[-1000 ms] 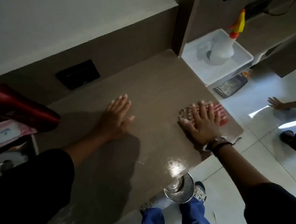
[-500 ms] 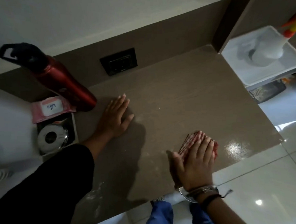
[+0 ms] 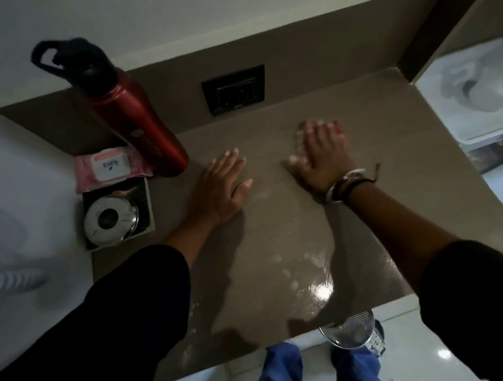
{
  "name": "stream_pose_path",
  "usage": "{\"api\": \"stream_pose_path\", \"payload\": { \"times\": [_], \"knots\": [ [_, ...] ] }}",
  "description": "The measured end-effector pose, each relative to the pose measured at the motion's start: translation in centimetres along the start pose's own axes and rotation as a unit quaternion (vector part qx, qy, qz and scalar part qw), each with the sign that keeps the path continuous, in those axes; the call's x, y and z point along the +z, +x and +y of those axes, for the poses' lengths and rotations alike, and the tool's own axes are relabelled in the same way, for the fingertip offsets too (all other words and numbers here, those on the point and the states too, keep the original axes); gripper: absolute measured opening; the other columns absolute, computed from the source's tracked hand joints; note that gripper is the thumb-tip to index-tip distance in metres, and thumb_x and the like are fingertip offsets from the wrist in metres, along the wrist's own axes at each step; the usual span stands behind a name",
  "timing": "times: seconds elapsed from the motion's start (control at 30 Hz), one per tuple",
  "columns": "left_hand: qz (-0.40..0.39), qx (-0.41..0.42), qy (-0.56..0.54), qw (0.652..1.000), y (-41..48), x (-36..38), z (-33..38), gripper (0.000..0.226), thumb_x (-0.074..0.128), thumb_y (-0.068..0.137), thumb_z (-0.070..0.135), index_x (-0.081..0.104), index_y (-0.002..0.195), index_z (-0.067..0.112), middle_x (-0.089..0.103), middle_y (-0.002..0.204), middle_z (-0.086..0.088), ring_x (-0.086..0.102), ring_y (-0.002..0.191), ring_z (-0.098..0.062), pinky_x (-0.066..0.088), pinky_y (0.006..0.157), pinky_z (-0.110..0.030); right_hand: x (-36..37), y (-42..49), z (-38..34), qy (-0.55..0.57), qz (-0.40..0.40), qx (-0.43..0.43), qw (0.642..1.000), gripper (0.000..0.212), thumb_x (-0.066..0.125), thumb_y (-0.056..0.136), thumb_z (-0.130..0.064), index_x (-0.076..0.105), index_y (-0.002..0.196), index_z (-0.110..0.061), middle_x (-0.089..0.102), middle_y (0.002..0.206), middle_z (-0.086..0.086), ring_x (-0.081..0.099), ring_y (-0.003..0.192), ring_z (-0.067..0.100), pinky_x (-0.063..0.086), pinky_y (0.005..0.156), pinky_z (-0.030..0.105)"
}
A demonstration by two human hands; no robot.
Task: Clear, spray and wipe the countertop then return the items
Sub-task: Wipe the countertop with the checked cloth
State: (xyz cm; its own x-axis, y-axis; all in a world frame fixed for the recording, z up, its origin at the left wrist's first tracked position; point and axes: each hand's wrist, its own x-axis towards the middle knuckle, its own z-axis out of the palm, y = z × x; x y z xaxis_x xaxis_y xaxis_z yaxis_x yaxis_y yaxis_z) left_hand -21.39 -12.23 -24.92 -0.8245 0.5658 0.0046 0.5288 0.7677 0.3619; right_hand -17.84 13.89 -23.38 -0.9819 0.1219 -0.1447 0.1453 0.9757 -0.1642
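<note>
Red bottle [image 3: 136, 120] blocking left edge, countertop [image 3: 276, 247] centre seemingly open, wall behind

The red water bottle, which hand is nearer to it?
Left. The left hand lies flat just right of the red water bottle; the right hand presses farther right.

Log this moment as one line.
phase: wiping | right hand: flat on cloth, far countertop | left hand: flat, bracing | red bottle: far-left corner

Bottle [image 3: 136, 120] stands behind wipes pack [image 3: 112, 168], left on the countertop [image 3: 388, 160].
</note>
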Motion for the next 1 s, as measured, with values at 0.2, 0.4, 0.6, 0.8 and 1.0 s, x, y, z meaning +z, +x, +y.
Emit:
{"api": "stream_pose_path", "payload": {
  "times": [0.2, 0.4, 0.6, 0.8, 1.0],
  "knots": [
    [-0.018, -0.007, -0.021, 1.000, -0.2, -0.4, 0.1, 0.066, 0.032, 0.094, 0.049, 0.033, 0.151, 0.017, 0.020, 0.163, -0.005, 0.015, 0.152, -0.018, 0.009, 0.125, -0.040, 4.8, -20.5, -6.7, 0.018, -0.067, -0.296, 0.953, 0.091, 0.030, 0.087, -0.076, 0.012, 0.155, -0.019, 0.009, 0.165, 0.005, 0.006, 0.151, 0.031, 0.014, 0.119, 0.055],
    [-0.044, -0.002, -0.010, 0.999, -0.1, -0.4, -0.2, 0.069, 0.027, 0.094, 0.054, 0.025, 0.154, 0.019, 0.014, 0.165, -0.003, 0.009, 0.153, -0.018, 0.005, 0.125, -0.040, 1.4, -16.3, 5.5, 0.043, 0.033, 0.036, 0.998, 0.086, 0.026, 0.090, -0.071, 0.015, 0.155, -0.015, 0.017, 0.163, 0.011, 0.011, 0.150, 0.033, 0.016, 0.119, 0.056],
    [-0.020, -0.007, -0.033, 0.999, -0.1, -0.3, -0.2, 0.072, 0.023, 0.092, 0.057, 0.037, 0.150, 0.015, 0.025, 0.162, -0.006, 0.020, 0.152, -0.020, 0.010, 0.124, -0.038, 2.0, -9.5, -6.7, 0.020, 0.033, 0.003, 0.999, 0.087, 0.037, 0.089, -0.066, 0.017, 0.154, -0.012, 0.018, 0.162, 0.013, 0.012, 0.149, 0.034, 0.012, 0.118, 0.056],
    [-0.045, 0.004, -0.021, 0.999, 0.1, -0.1, -0.9, 0.080, 0.015, 0.089, 0.065, 0.027, 0.153, 0.018, 0.017, 0.164, -0.004, 0.012, 0.153, -0.019, 0.006, 0.125, -0.039, 4.5, -24.7, -8.2, 0.056, -0.031, -0.236, 0.970, 0.084, 0.043, 0.088, -0.069, 0.018, 0.155, -0.024, 0.013, 0.164, -0.002, 0.013, 0.151, 0.028, 0.021, 0.119, 0.050],
    [-0.065, 0.000, -0.025, 0.998, 0.2, -0.4, -0.8, 0.084, 0.014, 0.087, 0.067, 0.022, 0.154, 0.018, 0.012, 0.165, -0.002, 0.007, 0.154, -0.017, 0.003, 0.125, -0.039, 0.9, -14.6, 5.1, 0.042, 0.029, 0.172, 0.984, 0.097, 0.017, 0.086, -0.079, 0.010, 0.155, -0.011, 0.015, 0.162, 0.016, 0.009, 0.150, 0.036, 0.010, 0.121, 0.054]
  ]
}}
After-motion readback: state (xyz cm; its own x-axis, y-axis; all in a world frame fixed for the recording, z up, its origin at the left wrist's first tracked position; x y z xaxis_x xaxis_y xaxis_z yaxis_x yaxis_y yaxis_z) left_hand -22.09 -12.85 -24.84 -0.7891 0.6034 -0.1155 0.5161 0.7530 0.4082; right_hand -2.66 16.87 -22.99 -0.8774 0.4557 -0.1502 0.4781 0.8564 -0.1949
